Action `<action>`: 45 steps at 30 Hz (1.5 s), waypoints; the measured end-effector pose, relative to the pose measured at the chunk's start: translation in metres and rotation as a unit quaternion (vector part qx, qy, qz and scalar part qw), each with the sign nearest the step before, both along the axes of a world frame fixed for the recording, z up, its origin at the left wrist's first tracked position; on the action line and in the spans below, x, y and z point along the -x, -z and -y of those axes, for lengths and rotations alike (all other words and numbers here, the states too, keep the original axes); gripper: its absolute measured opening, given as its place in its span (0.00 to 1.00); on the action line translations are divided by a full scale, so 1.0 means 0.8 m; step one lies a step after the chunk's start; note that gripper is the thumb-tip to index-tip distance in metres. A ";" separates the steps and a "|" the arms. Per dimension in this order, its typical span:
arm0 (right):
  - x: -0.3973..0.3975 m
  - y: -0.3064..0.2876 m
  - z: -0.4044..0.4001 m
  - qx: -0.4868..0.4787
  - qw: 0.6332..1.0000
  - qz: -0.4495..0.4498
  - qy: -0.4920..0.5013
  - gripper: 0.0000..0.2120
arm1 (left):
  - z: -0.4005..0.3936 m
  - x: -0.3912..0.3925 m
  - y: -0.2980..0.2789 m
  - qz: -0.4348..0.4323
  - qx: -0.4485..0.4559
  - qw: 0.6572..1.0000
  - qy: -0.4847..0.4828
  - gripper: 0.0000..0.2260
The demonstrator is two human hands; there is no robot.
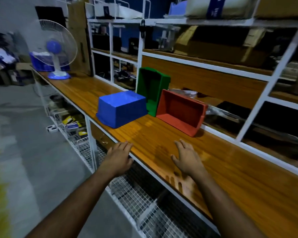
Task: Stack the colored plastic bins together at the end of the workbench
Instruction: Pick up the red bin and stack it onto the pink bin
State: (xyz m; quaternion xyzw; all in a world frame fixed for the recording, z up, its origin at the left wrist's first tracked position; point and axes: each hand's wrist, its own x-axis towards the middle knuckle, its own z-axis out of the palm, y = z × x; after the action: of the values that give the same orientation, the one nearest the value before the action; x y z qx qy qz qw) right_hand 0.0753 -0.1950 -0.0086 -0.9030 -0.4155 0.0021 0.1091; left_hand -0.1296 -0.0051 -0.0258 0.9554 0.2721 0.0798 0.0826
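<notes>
Three plastic bins stand on the wooden workbench (162, 143). The blue bin (121, 109) lies upside down near the front edge. Behind it the green bin (152, 88) stands on end with its opening facing me. The red bin (181, 111) lies on its side to the right, leaning against the back frame, its opening towards me. My left hand (119, 158) rests at the bench's front edge, fingers apart and holding nothing. My right hand (187, 158) hovers flat over the bench top, fingers spread, empty, short of the red bin.
A blue and white desk fan (58, 54) and a blue crate (40, 61) stand at the far left end of the bench. White metal shelving (139, 54) with boxes runs along the back. Wire mesh shelves (131, 194) lie under the bench. Grey floor lies to the left.
</notes>
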 end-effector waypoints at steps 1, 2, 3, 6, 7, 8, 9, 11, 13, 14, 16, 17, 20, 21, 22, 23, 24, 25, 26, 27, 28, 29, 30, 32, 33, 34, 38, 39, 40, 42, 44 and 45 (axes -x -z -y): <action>-0.009 0.004 -0.025 -0.002 1.000 -0.005 0.002 0.33 | -0.023 -0.008 0.002 -0.006 0.002 1.000 -0.001 0.28; -0.012 0.003 -0.037 -0.003 1.000 -0.003 0.002 0.33 | -0.033 -0.014 0.002 -0.013 0.004 1.000 0.001 0.28; -0.020 0.003 -0.061 -0.007 1.000 -0.003 0.001 0.32 | -0.055 -0.024 0.000 -0.022 0.004 1.000 0.006 0.28; -0.050 -0.002 -0.133 -0.021 1.000 0.005 -0.003 0.31 | -0.130 -0.064 -0.005 -0.024 -0.010 1.000 0.013 0.29; -0.060 -0.003 -0.152 -0.025 1.000 0.004 0.001 0.31 | -0.150 -0.078 -0.006 -0.022 -0.014 0.999 0.019 0.29; -0.071 -0.003 -0.168 -0.026 1.000 0.001 0.007 0.31 | -0.168 -0.092 -0.005 -0.023 -0.014 0.999 0.030 0.29; -0.080 -0.002 -0.179 -0.028 1.000 -0.004 0.012 0.30 | -0.181 -0.104 -0.003 -0.024 -0.010 0.999 0.040 0.29; -0.103 0.001 -0.204 -0.030 0.999 -0.021 0.031 0.31 | -0.208 -0.135 0.002 -0.028 -0.013 0.997 0.073 0.28; -0.128 0.000 -0.228 -0.031 0.998 -0.027 0.051 0.31 | -0.237 -0.172 0.002 -0.029 -0.025 0.993 0.112 0.28; -0.140 -0.003 -0.238 -0.027 0.998 -0.022 0.058 0.32 | -0.250 -0.190 -0.001 -0.026 -0.028 0.991 0.127 0.28; -0.170 -0.015 -0.263 -0.021 0.996 0.006 0.090 0.31 | -0.282 -0.232 -0.005 -0.017 -0.040 0.984 0.170 0.28; -0.184 -0.023 -0.274 -0.026 0.993 0.024 0.112 0.31 | -0.297 -0.253 -0.007 -0.017 -0.046 0.980 0.193 0.28; -0.221 -0.052 -0.301 -0.049 0.980 0.056 0.187 0.30 | -0.336 -0.309 -0.015 -0.029 -0.048 0.968 0.245 0.28; -0.232 -0.060 -0.311 -0.053 0.975 0.067 0.204 0.29 | -0.346 -0.325 -0.019 -0.029 -0.050 0.964 0.259 0.28; -0.243 -0.067 -0.321 -0.049 0.972 0.083 0.216 0.28 | -0.356 -0.341 -0.024 -0.026 -0.053 0.961 0.271 0.29; -0.254 -0.075 -0.329 -0.039 0.968 0.102 0.226 0.28 | -0.363 -0.356 -0.029 -0.019 -0.056 0.957 0.283 0.29; -0.264 -0.081 -0.335 -0.026 0.965 0.116 0.236 0.28 | -0.368 -0.368 -0.035 -0.012 -0.058 0.954 0.293 0.29; -0.276 -0.085 -0.340 -0.013 0.961 0.122 0.246 0.28 | -0.373 -0.381 -0.039 -0.006 -0.054 0.951 0.305 0.29; -0.286 -0.089 -0.344 0.001 0.959 0.121 0.255 0.29 | -0.378 -0.390 -0.042 -0.001 -0.048 0.947 0.317 0.29; -0.296 -0.093 -0.347 0.016 0.958 0.118 0.263 0.29 | -0.381 -0.397 -0.043 0.003 -0.039 0.944 0.328 0.29; -0.305 -0.094 -0.349 0.031 0.956 0.111 0.270 0.29 | -0.383 -0.403 -0.044 0.008 -0.029 0.941 0.338 0.29; -0.312 -0.094 -0.350 0.045 0.954 0.106 0.275 0.29 | -0.384 -0.406 -0.044 0.012 -0.018 0.939 0.344 0.30; -0.320 -0.093 -0.351 0.061 0.953 0.104 0.279 0.30 | -0.386 -0.409 -0.044 0.017 -0.006 0.938 0.346 0.30; -0.333 -0.090 -0.353 0.097 0.949 0.101 0.284 0.33 | -0.390 -0.410 -0.043 0.025 0.023 0.939 0.343 0.30; -0.338 -0.087 -0.353 0.110 0.947 0.103 0.285 0.33 | -0.392 -0.411 -0.042 0.025 0.038 0.940 0.339 0.30; -0.341 -0.083 -0.352 0.120 0.944 0.109 0.289 0.32 | -0.394 -0.411 -0.040 0.024 0.055 0.941 0.334 0.29; -0.336 -0.075 -0.348 0.132 0.930 0.160 0.304 0.28 | -0.391 -0.409 -0.031 -0.006 0.148 0.947 0.284 0.22; -0.333 -0.075 -0.345 0.131 0.927 0.177 0.302 0.28 | -0.387 -0.407 -0.028 -0.011 0.179 0.946 0.270 0.20; -0.331 -0.077 -0.343 0.126 0.926 0.194 0.299 0.26 | -0.382 -0.406 -0.025 -0.012 0.209 0.943 0.260 0.19; -0.329 -0.080 -0.334 0.107 0.928 0.212 0.286 0.21 | -0.371 -0.404 -0.017 -0.027 0.250 0.936 0.244 0.16; -0.327 -0.084 -0.326 0.095 0.937 0.212 0.262 0.18 | -0.362 -0.406 -0.011 -0.055 0.281 0.930 0.228 0.05; -0.323 -0.086 -0.321 0.091 0.940 0.211 0.252 0.17 | -0.358 -0.407 -0.007 -0.061 0.307 0.925 0.216 0.02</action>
State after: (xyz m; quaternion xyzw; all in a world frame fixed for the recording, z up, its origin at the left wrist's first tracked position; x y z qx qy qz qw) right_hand 0.3338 0.0615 0.0599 -0.9638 -0.1861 -0.1785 -0.0673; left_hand 0.1961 0.2809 -0.0199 0.9219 0.0753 -0.0862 0.3701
